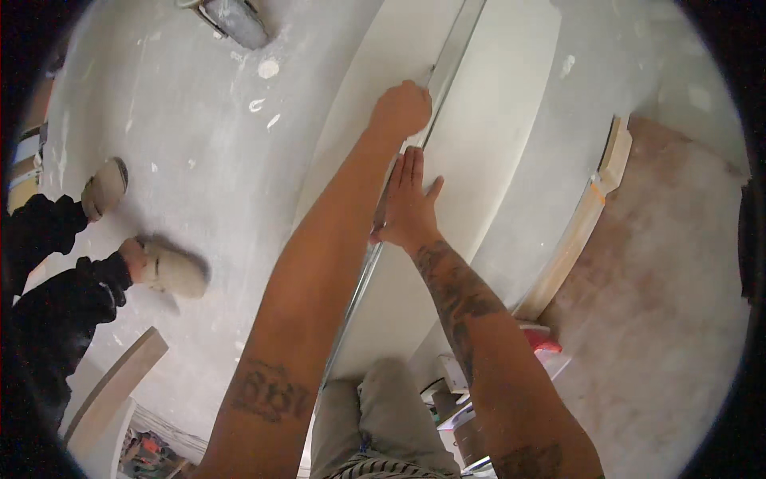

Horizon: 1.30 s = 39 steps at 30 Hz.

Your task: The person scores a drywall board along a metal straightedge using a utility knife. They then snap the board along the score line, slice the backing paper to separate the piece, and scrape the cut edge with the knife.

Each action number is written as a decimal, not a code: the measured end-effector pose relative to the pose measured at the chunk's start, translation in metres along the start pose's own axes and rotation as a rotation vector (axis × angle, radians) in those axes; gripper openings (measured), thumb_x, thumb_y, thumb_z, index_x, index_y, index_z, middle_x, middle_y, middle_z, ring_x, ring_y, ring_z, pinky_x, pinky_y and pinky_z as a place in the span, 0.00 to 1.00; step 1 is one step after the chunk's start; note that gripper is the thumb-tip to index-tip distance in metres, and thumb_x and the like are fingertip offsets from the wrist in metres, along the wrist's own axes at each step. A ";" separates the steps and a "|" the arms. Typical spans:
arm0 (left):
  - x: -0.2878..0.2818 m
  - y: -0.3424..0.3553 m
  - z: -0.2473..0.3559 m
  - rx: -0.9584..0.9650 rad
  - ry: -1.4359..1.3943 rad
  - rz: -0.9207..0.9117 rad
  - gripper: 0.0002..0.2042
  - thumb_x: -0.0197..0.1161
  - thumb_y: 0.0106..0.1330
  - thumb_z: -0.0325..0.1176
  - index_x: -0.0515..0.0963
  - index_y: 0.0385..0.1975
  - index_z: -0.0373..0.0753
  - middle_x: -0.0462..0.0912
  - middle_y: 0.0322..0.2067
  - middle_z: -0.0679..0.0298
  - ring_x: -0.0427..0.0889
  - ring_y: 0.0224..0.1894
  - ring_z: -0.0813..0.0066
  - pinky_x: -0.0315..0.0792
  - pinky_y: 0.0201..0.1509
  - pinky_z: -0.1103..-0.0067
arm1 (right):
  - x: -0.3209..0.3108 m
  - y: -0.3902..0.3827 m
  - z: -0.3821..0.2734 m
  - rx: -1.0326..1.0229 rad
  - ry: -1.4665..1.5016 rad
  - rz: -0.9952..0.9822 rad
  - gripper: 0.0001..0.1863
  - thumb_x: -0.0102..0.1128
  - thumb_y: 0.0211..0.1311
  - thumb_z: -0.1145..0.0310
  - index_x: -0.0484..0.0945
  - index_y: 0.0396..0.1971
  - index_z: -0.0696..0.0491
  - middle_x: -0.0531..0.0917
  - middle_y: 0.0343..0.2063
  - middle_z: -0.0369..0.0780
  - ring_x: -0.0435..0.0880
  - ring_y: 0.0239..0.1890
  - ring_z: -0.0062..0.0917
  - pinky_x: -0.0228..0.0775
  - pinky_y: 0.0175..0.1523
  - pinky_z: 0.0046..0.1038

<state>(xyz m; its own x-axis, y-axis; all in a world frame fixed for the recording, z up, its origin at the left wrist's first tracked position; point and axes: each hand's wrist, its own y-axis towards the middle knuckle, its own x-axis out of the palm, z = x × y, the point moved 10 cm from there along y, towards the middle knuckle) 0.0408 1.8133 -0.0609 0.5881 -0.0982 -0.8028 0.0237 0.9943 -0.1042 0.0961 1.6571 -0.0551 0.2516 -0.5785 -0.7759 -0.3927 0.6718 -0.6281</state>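
Observation:
A long pale board (495, 88) runs away from me, with a narrow metal strip (456, 60) lying lengthwise along it. My right hand (408, 203) presses flat on the strip and the board beside it, fingers spread. Farther along, my left hand (401, 110) is closed in a fist right at the strip's edge. Whatever it grips is hidden by the fingers. My left forearm passes over the board's left part. My knees are against the board's near end.
At left stands another person in dark trousers and beige shoes (177, 271). A grey container (235, 20) is at the far left on the spattered grey floor (199, 144). Wood lies at the right (570, 239) and a plank (120, 383) at lower left. Something red (542, 339) sits beside my right forearm.

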 end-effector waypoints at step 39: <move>0.024 -0.386 -0.031 -0.662 -0.193 -0.478 0.15 0.50 0.69 0.40 0.66 0.45 0.34 0.81 0.25 0.45 0.82 0.30 0.45 0.76 0.34 0.56 | 0.017 -0.004 -0.007 -0.033 -0.165 -0.009 0.79 0.74 0.25 0.33 0.35 0.66 0.70 0.34 0.69 0.58 0.28 0.72 0.48 0.50 0.59 0.69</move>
<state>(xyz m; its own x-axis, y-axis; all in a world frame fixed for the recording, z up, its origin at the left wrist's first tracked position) 0.0207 1.4257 -0.0584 0.7643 -0.4344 -0.4765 -0.1382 0.6115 -0.7791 0.0960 1.6419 -0.0655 0.3959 -0.4988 -0.7710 -0.4177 0.6499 -0.6349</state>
